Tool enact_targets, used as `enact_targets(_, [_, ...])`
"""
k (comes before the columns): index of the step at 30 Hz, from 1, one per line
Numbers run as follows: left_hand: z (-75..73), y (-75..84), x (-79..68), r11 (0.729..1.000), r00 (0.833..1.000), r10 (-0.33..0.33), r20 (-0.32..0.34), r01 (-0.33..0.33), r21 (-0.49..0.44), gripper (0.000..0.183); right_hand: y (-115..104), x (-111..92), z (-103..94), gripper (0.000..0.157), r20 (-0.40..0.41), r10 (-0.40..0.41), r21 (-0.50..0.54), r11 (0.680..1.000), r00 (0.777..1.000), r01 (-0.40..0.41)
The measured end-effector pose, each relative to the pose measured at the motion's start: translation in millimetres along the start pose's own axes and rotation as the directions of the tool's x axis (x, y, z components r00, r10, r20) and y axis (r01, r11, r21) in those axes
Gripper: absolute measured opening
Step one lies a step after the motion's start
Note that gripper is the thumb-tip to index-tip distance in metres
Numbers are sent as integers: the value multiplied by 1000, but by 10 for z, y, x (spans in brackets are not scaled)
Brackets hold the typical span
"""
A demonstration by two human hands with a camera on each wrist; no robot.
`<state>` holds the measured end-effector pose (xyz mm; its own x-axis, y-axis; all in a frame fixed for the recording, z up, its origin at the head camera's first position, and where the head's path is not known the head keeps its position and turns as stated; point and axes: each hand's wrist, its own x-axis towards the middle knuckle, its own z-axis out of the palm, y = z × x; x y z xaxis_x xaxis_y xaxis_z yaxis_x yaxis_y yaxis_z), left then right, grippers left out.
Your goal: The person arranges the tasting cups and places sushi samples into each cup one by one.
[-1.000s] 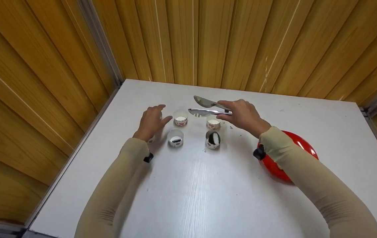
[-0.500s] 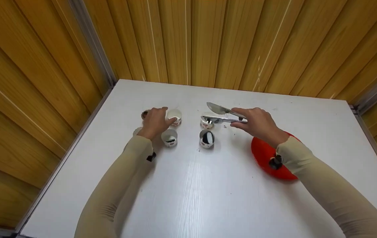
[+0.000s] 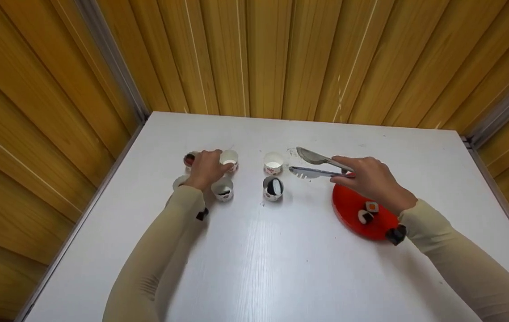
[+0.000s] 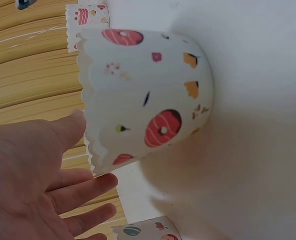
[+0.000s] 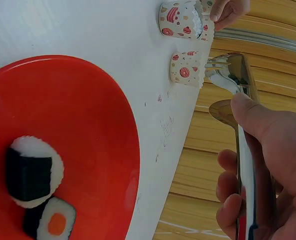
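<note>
My left hand [image 3: 207, 169] is at a white paper baking cup [image 3: 229, 161] in the back row. In the left wrist view its thumb lies close by the scalloped rim of a patterned cup [image 4: 142, 90], fingers extended; contact is unclear. My right hand [image 3: 370, 179] grips metal tongs [image 3: 312, 156], their arms spread with nothing between them, left of the plate's far edge. Under the right forearm sits a red plate [image 3: 348, 210] bearing a rice ball [image 3: 364, 217] with a black wrap and a sushi roll [image 3: 372, 206] with an orange centre.
A cup [image 3: 273, 164] stands back right, before it a cup [image 3: 273, 190] with a black-and-white piece inside. Another cup [image 3: 223, 190] holds something dark. At left, a cup [image 3: 189, 158] has reddish-brown contents; one [image 3: 179, 182] is partly hidden. Wood-panelled walls [image 3: 281, 58] border the white table [image 3: 245, 268].
My right hand has carried the spread tongs rightward, away from the cups to near the plate, uncovering the two pieces there. My left hand has shifted right, closer to the back middle cup.
</note>
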<state>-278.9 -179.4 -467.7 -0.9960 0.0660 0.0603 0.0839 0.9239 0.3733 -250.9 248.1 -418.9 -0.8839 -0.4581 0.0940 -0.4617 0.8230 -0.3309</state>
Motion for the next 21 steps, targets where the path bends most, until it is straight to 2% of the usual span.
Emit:
enact_targets(7, [30, -19, 9, 1000, 1000, -13, -7, 13, -26, 49, 138, -279, -79, 62, 11, 60, 17, 998, 998, -60])
enact_targets(15, [28, -36, 8, 1000, 1000, 11, -25, -11, -21, 55, 275, -540, -140, 65, 29, 117, -27, 993, 993, -116])
enact_targets(21, [27, -49, 16, 997, 1000, -7, -13, 6, -77, 59, 405, -735, -146, 69, 26, 141, -37, 989, 990, -140])
